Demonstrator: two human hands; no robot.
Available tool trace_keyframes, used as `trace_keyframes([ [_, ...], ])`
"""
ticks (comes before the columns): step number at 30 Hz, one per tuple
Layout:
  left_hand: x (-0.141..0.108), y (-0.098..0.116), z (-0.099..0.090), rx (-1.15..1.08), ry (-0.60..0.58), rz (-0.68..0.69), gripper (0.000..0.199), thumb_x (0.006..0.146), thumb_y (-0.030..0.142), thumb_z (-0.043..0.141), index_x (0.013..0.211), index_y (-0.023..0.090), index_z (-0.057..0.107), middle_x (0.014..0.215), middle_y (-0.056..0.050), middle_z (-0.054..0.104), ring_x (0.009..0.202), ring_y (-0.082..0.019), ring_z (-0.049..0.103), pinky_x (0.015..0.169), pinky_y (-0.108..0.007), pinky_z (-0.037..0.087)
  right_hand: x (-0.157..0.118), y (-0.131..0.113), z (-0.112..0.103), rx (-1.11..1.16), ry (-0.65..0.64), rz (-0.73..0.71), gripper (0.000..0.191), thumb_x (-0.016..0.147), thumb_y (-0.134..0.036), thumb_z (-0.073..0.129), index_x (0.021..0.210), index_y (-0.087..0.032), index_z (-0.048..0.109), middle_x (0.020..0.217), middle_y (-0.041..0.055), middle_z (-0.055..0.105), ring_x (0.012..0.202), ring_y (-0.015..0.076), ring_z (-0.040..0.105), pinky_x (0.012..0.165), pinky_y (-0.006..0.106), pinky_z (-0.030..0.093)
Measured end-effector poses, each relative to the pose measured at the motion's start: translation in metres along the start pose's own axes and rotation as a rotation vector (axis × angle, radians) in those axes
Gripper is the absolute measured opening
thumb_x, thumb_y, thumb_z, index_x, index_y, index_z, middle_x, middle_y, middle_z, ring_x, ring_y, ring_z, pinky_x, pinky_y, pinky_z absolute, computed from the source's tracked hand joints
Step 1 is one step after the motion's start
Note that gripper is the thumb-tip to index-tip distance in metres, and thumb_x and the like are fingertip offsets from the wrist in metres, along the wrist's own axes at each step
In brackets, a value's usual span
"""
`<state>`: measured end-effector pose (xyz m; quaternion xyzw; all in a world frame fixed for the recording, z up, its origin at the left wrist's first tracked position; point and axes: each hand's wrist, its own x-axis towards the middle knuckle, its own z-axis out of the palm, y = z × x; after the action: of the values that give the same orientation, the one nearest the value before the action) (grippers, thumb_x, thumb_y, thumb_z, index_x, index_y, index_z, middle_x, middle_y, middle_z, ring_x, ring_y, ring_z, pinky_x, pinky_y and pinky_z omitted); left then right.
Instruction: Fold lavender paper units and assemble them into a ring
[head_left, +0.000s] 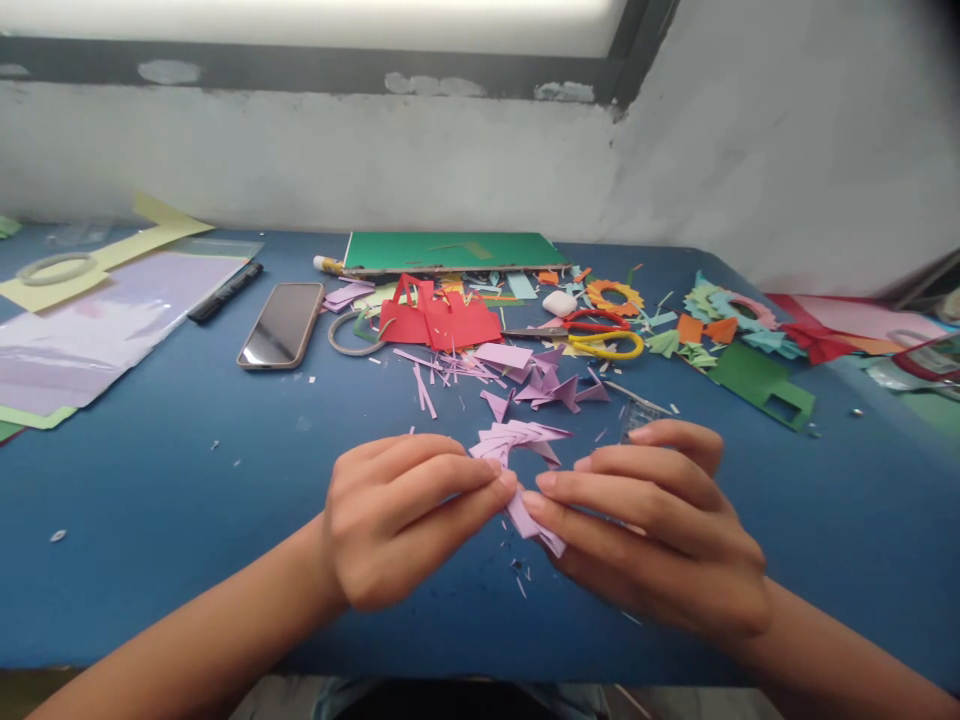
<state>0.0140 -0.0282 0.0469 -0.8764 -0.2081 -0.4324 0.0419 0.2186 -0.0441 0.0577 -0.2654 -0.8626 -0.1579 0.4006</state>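
Observation:
Both hands pinch a curved chain of folded purple paper pieces (pixel 517 435), which bends in an open arc above the table. My left hand (pixel 409 515) grips its left side between thumb and fingertips. On the lower right part, my right hand (pixel 660 530) closes thumb and fingers, with the other fingers loosely curled. Just beyond the chain lie loose folded purple pieces (pixel 551 385) and thin purple paper strips (pixel 426 390). Scissors with red and yellow handles (pixel 607 335) rest behind them, near crumpled red paper (pixel 442 320).
A phone (pixel 283 325) and a black marker (pixel 225 293) lie at left, beside purple sheets in plastic (pixel 127 320). Tape rolls (pixel 352 335) sit among scraps. A green board (pixel 450 251) stands at the back. Orange (pixel 615 297) and multicoloured paper rings (pixel 739 310) are at right.

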Motion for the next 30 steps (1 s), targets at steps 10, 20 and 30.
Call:
trace_keyframes([
  [10,-0.005,-0.001,0.005,0.017,0.03,-0.073,0.009,0.08,0.01,0.062,0.085,0.016,0.066,0.073,0.001,0.067,0.068,-0.009,0.063,0.062,-0.018,0.053,-0.007,0.0,0.008,-0.054,-0.005,0.006,0.013,0.084,-0.016,0.055,0.088,-0.02,0.067,0.08,-0.0025,0.072,0.071,0.0129,0.06,0.074,0.034,0.037],
  [20,0.001,-0.009,0.012,-0.051,0.002,-0.053,0.015,0.08,0.013,0.063,0.094,0.009,0.065,0.073,-0.002,0.065,0.067,-0.01,0.055,0.063,-0.021,0.05,-0.006,0.006,0.015,0.281,0.095,0.253,0.01,0.08,-0.01,0.059,0.085,-0.018,0.062,0.075,0.0012,0.07,0.064,0.0129,0.063,0.068,0.032,0.044],
  [30,-0.002,-0.004,0.017,-0.164,0.021,-0.116,0.016,0.078,0.009,0.064,0.093,0.008,0.065,0.071,-0.003,0.064,0.064,-0.009,0.054,0.061,-0.021,0.049,-0.01,-0.002,0.022,0.503,0.051,0.511,0.009,0.082,-0.012,0.056,0.079,-0.018,0.062,0.073,-0.0003,0.066,0.069,0.011,0.061,0.064,0.023,0.05],
])
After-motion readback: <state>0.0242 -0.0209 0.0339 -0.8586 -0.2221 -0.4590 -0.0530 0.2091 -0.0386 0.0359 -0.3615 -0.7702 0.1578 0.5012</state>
